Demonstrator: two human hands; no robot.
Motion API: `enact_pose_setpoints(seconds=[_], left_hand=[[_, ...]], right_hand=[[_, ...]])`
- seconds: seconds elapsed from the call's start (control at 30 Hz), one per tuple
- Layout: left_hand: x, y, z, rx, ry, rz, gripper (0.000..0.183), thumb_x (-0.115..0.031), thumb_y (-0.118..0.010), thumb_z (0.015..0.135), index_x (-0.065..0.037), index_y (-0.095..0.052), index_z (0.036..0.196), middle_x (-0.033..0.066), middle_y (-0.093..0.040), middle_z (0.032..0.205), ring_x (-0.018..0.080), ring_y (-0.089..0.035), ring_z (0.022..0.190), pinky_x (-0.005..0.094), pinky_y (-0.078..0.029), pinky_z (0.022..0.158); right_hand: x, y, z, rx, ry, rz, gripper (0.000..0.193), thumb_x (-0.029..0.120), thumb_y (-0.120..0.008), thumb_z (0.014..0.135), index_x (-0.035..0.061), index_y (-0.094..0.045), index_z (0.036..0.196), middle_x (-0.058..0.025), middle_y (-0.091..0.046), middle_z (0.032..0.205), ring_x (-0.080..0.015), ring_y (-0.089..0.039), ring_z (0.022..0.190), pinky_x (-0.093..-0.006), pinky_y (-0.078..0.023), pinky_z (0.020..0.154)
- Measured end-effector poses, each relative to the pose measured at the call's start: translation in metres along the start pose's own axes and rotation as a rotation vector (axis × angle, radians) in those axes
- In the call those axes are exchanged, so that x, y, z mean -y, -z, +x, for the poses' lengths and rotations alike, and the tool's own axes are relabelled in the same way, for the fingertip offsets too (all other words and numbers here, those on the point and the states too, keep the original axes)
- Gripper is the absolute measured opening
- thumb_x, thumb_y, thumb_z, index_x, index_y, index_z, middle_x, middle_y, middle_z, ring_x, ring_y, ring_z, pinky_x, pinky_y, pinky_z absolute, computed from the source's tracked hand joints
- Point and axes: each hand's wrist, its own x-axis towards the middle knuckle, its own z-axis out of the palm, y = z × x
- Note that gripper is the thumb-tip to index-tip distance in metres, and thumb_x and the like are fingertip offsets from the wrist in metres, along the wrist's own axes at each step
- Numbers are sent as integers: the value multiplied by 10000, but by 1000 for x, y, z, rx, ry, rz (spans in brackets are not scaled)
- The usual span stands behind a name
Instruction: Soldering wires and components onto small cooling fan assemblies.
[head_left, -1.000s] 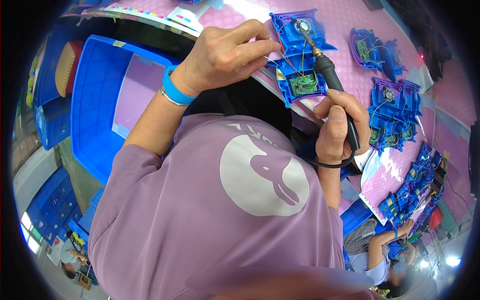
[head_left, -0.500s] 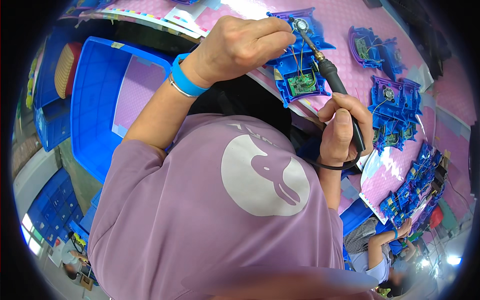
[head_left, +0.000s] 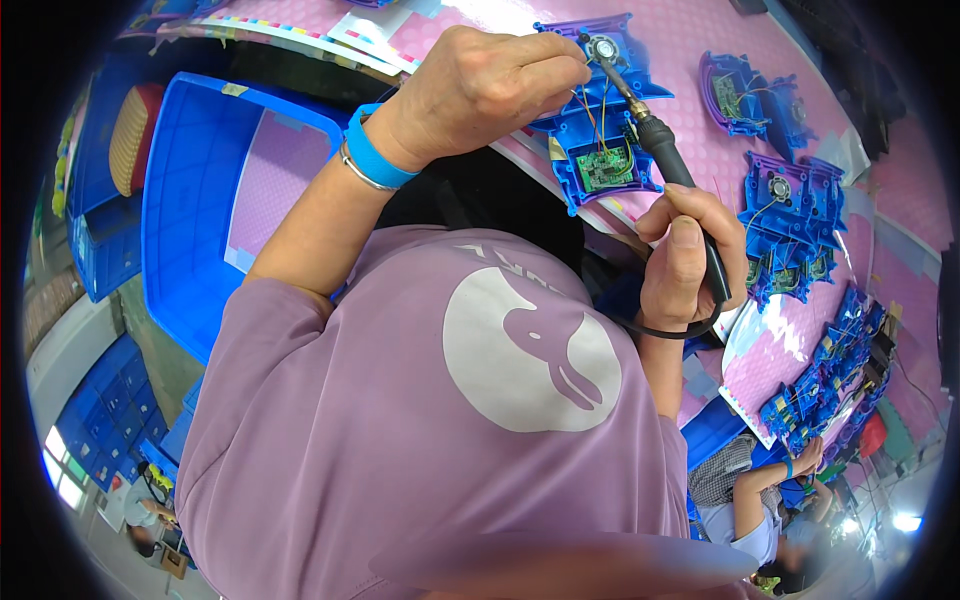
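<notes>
My right hand (head_left: 692, 255) is closed round the dark handle of a soldering iron (head_left: 661, 145). The iron's metal tip reaches up to the rim of a small round speaker (head_left: 604, 49) in a blue plastic housing (head_left: 568, 180). Close to the same speaker, my left hand (head_left: 485, 88) has thumb and fingers pinched together; whatever lies between the fingertips is hidden. Thin red and yellow wires run from the speaker part to a green circuit board (head_left: 606, 169) in the housing's nearer half.
More blue housings (head_left: 792, 205) with boards and speakers lie right on the pink-covered table (head_left: 690, 25). A pile of housings (head_left: 830, 365) sits farther along, near a co-worker's hand (head_left: 808, 457). At my left stands a large blue bin (head_left: 185, 220). The iron's cord (head_left: 665, 334) loops under my right hand.
</notes>
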Motion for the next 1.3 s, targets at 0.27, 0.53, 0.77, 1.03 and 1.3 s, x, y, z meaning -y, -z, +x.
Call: enact_pose_setpoints(seconds=[0.27, 0.53, 0.77, 1.03, 1.3], left_hand=[[0, 2, 1, 25, 19, -2, 140, -66, -727, 767, -70, -632, 871, 18, -678, 845, 171, -671, 669, 267, -513, 529], [-1, 3, 1, 38, 31, -26, 139, -56, -727, 763, -73, -630, 861, 19, -672, 827, 182, -662, 660, 274, -512, 528], [-2, 13, 2, 69, 49, -101, 171, -59, -757, 768, -61, -664, 911, 40, -681, 836, 194, -679, 698, 278, -528, 557], [-1, 27, -13, 203, 207, -486, 270, -46, -835, 714, -50, -723, 960, 75, -726, 1053, 234, -717, 947, 307, -605, 739], [10, 23, 15, 391, 27, -152, 328, 59, -684, 734, -71, -656, 1034, 56, -665, 1062, 279, -681, 782, 355, -548, 636]], right_hand=[[0, 2, -1, 19, 55, 51, 239, 123, -592, 917, -80, -638, 1034, -138, -629, 725, -171, -573, 583, -282, -454, 566], [0, 3, -2, 11, 49, 45, 239, 119, -590, 917, -80, -640, 1039, -138, -629, 721, -171, -571, 578, -280, -453, 564], [-1, 4, -2, -37, 63, 37, 199, 107, -609, 894, -64, -671, 975, -132, -650, 673, -184, -631, 560, -279, -485, 533], [6, 11, -5, -95, 58, -3, 249, 127, -591, 903, -91, -641, 1012, -148, -624, 708, -172, -561, 537, -284, -439, 545], [20, 19, -16, -144, 101, 11, 250, 119, -564, 902, -90, -639, 1017, -152, -621, 725, -158, -536, 528, -277, -419, 531]])
